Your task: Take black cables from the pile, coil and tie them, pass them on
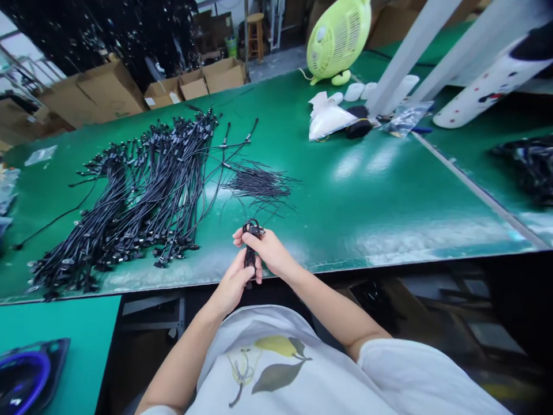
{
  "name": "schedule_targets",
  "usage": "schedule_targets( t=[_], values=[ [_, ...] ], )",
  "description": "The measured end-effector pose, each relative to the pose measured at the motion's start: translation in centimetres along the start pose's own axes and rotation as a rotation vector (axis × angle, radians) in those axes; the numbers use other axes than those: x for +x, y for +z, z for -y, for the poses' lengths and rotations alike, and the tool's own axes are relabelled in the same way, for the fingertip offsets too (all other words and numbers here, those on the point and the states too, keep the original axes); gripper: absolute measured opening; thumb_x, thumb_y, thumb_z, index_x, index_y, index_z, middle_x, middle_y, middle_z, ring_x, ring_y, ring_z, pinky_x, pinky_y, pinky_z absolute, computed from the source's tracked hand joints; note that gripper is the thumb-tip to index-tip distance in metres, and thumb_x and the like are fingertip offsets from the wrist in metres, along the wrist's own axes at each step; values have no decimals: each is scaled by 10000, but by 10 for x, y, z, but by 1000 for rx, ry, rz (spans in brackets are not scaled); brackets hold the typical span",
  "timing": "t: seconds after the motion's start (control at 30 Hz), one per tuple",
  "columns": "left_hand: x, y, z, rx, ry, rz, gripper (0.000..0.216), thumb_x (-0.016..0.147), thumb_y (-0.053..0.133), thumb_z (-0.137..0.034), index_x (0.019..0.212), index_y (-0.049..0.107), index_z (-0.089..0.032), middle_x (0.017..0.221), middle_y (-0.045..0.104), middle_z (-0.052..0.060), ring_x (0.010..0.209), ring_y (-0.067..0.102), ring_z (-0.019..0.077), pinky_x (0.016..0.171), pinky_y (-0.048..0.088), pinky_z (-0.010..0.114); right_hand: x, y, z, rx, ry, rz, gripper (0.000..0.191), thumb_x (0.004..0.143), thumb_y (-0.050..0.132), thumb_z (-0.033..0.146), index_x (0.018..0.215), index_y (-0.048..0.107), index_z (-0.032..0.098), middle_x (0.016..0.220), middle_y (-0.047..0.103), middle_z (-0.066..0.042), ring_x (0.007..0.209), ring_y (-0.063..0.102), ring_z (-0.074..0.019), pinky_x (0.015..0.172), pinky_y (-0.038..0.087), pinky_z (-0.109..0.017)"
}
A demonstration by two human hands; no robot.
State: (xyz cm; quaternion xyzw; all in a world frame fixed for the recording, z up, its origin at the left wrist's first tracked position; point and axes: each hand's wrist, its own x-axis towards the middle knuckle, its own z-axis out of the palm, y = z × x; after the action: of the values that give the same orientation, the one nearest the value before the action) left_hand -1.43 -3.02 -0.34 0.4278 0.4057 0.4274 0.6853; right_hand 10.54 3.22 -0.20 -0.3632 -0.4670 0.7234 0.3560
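Both my hands hold one coiled black cable bundle (251, 242) at the near edge of the green table (367, 196). My left hand (235, 282) is closed around the lower part of the bundle. My right hand (270, 251) pinches its looped top end. A big heap of black cables (138, 190) with connectors lies on the table to the left. A small pile of thin black ties (259, 183) lies just beyond my hands.
A green fan (339, 37) stands at the far edge, with white plastic bags (328, 118) and small items beside it. Cardboard boxes (112, 89) line the back left. White frame posts (410, 52) rise at the right. A dark device (28, 374) sits at the lower left.
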Motion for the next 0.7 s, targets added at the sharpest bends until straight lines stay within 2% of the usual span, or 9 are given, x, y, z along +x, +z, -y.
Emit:
schedule_targets(
  t=[0.1, 0.2, 0.3, 0.37, 0.43, 0.5, 0.6, 0.7],
  values=[
    [5, 2, 1, 87, -71, -76, 372, 862, 598, -463, 1079, 501, -177, 712, 458, -32, 582, 432, 96, 540, 379, 232, 3, -3, 2, 222, -7, -25, 472, 722, 694, 586, 894, 635, 151, 820, 599, -28, 543, 486, -65, 434, 355, -186],
    [13, 5, 9, 225, -133, -193, 465, 853, 578, -560, 1104, 492, -178, 614, 344, -78, 477, 314, 73, 440, 263, 207, 1, -5, -1, 312, 1, -8, 490, 681, 730, 603, 783, 585, 147, 707, 504, 11, 579, 425, -62, 457, 297, -175],
    [20, 8, 22, 362, -129, -178, 432, 904, 458, -590, 1011, 528, -177, 568, 351, -79, 433, 319, 83, 421, 273, 219, -4, -12, -11, 210, -25, 23, 505, 710, 684, 638, 792, 570, 153, 702, 477, 21, 550, 374, -59, 447, 265, -184],
    [22, 4, 28, 510, -55, -109, 402, 939, 411, -544, 992, 567, -177, 617, 499, -30, 505, 477, 120, 519, 416, 254, -4, -30, -14, -49, -27, -45, 479, 797, 587, 633, 798, 583, 154, 705, 518, 5, 550, 420, -74, 473, 325, -195],
    [22, -11, 30, 656, 49, -50, 378, 936, 443, -500, 1069, 602, -184, 874, 661, 61, 784, 636, 187, 778, 505, 331, -3, -66, -8, -362, 11, -254, 442, 902, 457, 564, 789, 581, 154, 704, 562, -16, 569, 481, -97, 531, 395, -217],
    [23, -32, 30, 749, 103, -80, 403, 915, 489, -487, 1178, 591, -200, 1126, 661, 106, 1019, 632, 236, 948, 465, 393, -8, -118, 11, -586, 54, -526, 364, 947, 403, 464, 825, 566, 163, 733, 590, -29, 623, 524, -120, 604, 431, -237],
    [19, -61, 31, 778, 51, -223, 421, 920, 470, -494, 1199, 586, -200, 1091, 678, 101, 1016, 645, 249, 951, 467, 418, -27, -198, 51, -783, 104, -808, 182, 876, 552, 331, 966, 553, 172, 900, 620, -73, 815, 558, -176, 741, 426, -279],
    [8, -68, 35, 763, 39, -273, 380, 937, 450, -466, 1143, 617, -195, 1003, 701, 87, 937, 670, 234, 897, 498, 393, -48, -254, 76, -988, 166, -894, 212, 813, 616, 279, 955, 583, 125, 1048, 593, -205, 976, 541, -279, 810, 393, -363]
  ],
)
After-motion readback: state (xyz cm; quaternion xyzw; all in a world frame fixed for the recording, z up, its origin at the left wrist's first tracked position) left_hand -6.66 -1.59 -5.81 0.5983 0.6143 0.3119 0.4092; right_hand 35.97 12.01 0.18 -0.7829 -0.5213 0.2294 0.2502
